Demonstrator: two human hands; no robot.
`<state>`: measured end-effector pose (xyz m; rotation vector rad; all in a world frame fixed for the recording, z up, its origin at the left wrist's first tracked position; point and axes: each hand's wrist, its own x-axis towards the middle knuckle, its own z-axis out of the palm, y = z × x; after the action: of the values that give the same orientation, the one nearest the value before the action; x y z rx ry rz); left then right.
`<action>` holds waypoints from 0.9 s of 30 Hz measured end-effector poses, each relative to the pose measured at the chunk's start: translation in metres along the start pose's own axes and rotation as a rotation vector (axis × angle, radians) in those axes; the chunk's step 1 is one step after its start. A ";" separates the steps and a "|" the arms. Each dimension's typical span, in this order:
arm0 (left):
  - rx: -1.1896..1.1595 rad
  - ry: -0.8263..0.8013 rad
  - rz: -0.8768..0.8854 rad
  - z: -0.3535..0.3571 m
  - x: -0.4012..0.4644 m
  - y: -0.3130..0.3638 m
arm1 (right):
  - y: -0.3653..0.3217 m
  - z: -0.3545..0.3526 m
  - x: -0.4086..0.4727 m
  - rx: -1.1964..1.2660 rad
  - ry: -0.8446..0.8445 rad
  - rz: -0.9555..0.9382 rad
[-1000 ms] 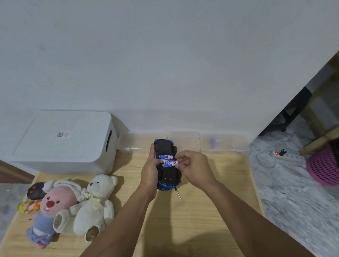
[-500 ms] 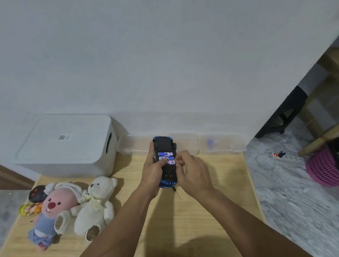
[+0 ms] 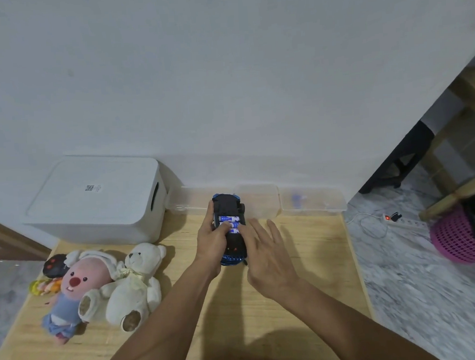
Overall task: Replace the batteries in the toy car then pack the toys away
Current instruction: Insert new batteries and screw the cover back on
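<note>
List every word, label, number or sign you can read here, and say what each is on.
No text reads clearly.
White storage box: a sticker with a QR-style code and print, too small to read.
Batteries in the toy car: blue-and-white labels, blurred.

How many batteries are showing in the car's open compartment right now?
3 batteries show, stacked side by side in the upturned toy car; the left hand thumb covers part of the middle one, perhaps hiding more.
</note>
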<state>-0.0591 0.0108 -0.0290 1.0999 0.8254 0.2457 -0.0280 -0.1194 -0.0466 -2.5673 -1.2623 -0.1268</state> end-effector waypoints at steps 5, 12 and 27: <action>0.009 0.022 -0.020 -0.006 0.004 -0.005 | -0.012 0.005 0.001 -0.047 -0.060 0.027; 0.002 0.076 -0.059 -0.022 0.006 -0.012 | -0.006 -0.006 0.017 0.693 -0.141 0.406; -0.175 0.121 -0.058 -0.074 0.017 -0.005 | -0.002 0.059 0.032 0.396 -0.282 0.480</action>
<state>-0.0999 0.0690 -0.0557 0.9030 0.9238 0.3320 -0.0127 -0.0775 -0.0962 -2.4974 -0.6250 0.5407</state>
